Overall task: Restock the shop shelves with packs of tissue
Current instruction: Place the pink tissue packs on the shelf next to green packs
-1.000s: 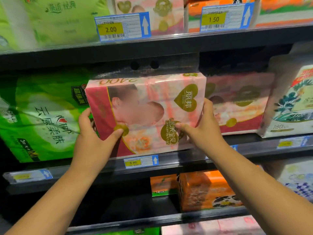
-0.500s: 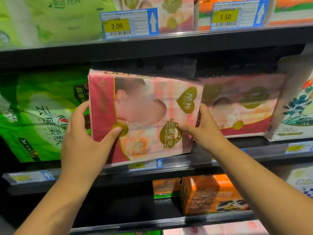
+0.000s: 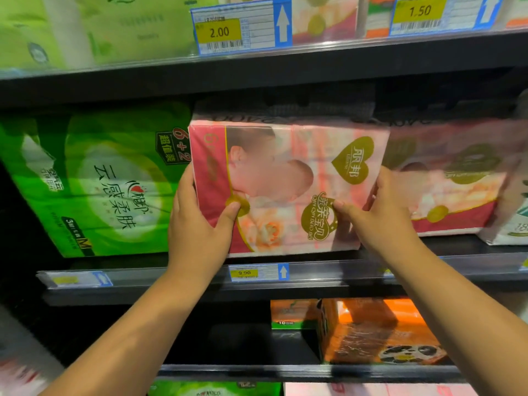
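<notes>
Gripping the pink pack [image 3: 285, 178] from either side, both hands hold it firmly. The left hand [image 3: 197, 232] wraps its lower left edge with the thumb laid across the front. The right hand [image 3: 383, 221] takes the lower right edge the same way, thumb on the gold emblem.

The pack sits mid-frame, directly ahead of the hands and between them, front face toward the camera. Its long axis runs left to right, in line with the shelf [image 3: 171, 290] edge, so I judge the coming move to be a straight push back into the slot. Neither hand is nearer; they mirror each other. Its bottom edge is level with the shelf lip, but I cannot tell whether it rests there.

Left of it, just beside or touching, stands one large green pack [image 3: 100, 181]. To the right and set further back is a second pink pack [image 3: 457, 190] of the same design, blurred, which makes two pink packs on this level. At the right edge one white pack [image 3: 511, 224] is partly in view.

Below the held pack the rail carries one price tag [image 3: 258, 272] reading 9.90. Two more tags hang at the top of the frame, a 2.00 tag [image 3: 240, 27] and a 1.50 tag [image 3: 443, 14]. At lower right, one shelf down, stand two orange packs, the larger orange pack [image 3: 377, 332] in front of the smaller orange pack [image 3: 294, 312].
</notes>
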### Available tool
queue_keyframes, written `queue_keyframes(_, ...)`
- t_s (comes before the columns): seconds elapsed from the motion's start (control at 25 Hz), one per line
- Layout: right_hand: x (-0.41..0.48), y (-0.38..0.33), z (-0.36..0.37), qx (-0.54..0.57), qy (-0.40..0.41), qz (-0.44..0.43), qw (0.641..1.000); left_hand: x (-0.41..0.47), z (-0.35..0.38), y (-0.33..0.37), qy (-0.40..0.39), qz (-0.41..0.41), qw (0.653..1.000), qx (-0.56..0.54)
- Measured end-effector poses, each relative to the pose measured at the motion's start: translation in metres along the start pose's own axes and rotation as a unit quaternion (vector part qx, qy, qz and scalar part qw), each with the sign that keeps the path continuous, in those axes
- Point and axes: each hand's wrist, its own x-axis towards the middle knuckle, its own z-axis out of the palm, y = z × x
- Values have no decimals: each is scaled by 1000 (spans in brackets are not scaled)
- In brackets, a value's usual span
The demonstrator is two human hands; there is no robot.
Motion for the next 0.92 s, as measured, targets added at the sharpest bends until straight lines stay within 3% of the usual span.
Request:
queue_keyframes(0.16, -10, -12, -13, -145, 1, -26, 989, -7, 3, -8, -20, -31, 999, -38)
queue_keyframes(0.28, -17, -19, -15, -191, -17, -33, 981, -10, 7, -13, -29, -49, 997, -50)
queue_keyframes(0.44, -6, -10, -19, -347, 36, -57, 935, -2, 18, -14, -43, -48, 998, -29)
queue_keyframes(0.64, 3, 7, 0, -259, 1, -38, 965, 4, 31, -16, -48, -53, 993, 89)
queue_keyframes(0.92, 19, 4, 16, -386, 28, -17, 922, 2, 29, -20, -19, -2, 974, 227)
